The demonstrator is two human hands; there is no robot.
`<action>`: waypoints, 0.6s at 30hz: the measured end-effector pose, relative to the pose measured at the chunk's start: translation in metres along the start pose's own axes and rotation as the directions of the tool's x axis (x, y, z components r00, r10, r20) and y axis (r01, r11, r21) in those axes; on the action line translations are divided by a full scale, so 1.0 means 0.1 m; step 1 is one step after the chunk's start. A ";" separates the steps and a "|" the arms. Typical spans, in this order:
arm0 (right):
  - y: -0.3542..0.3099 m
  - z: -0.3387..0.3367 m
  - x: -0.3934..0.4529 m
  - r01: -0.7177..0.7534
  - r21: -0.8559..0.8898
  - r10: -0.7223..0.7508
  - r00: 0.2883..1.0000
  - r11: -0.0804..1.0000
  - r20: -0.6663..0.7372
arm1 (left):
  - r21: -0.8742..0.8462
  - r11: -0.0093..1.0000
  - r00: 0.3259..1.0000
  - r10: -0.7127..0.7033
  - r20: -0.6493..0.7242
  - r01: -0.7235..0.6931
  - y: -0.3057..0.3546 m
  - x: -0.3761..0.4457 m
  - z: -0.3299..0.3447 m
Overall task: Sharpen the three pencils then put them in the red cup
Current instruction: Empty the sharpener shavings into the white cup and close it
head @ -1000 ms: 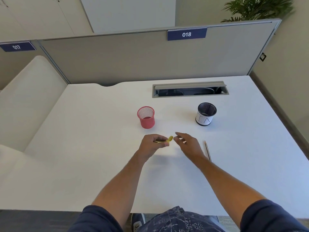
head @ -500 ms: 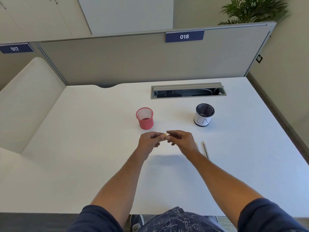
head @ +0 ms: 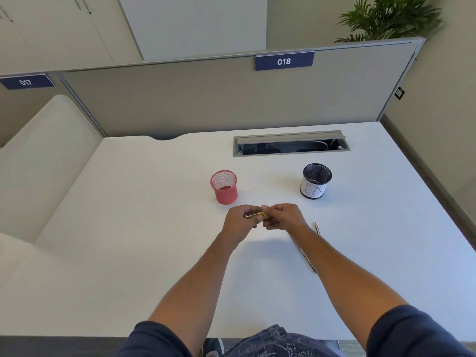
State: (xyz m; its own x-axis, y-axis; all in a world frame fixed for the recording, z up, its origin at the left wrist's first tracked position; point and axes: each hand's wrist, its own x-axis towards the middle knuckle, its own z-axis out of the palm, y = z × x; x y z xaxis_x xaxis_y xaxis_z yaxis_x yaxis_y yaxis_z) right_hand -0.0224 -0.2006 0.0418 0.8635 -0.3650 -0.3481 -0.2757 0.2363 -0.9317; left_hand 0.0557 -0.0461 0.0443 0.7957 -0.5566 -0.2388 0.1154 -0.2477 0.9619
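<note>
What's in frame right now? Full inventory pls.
red cup: 1, red mesh, upright on desk, left of centre, looks empty
black cup: 1, black mesh with white band, upright, right of red cup
pencil: 1, yellow, held between both hands
pencils on desk: 2, dark, lying by right forearm, partly hidden
desk: 1, white
cable tray: 1, grey, open, desk rear
left hand: grips pencil
right hand: pinches something at pencil's end; item hidden
</note>
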 end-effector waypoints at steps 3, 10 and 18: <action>-0.07 -0.08 0.04 0.010 0.030 -0.010 1.000 0.999 -0.007 | 0.002 1.000 0.999 0.019 -0.026 -0.019 0.04 0.09 0.05; -0.26 -0.37 0.19 0.080 0.010 -0.078 0.993 0.997 -0.093 | 0.153 0.986 0.997 0.075 -0.012 -0.072 0.26 0.45 0.29; -0.54 -0.84 0.42 0.124 0.033 -0.114 0.972 0.992 -0.206 | 0.282 0.949 0.990 0.130 0.049 -0.139 0.66 0.97 0.71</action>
State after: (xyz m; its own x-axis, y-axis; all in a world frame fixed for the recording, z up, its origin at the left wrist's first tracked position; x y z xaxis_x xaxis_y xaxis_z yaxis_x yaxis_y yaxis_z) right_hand -0.0070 -0.3046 0.0683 0.7838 -0.5671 -0.2530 -0.1530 0.2185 -0.9638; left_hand 0.0985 -0.1729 0.0751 0.7739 -0.6222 -0.1177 -0.1684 -0.3815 0.9089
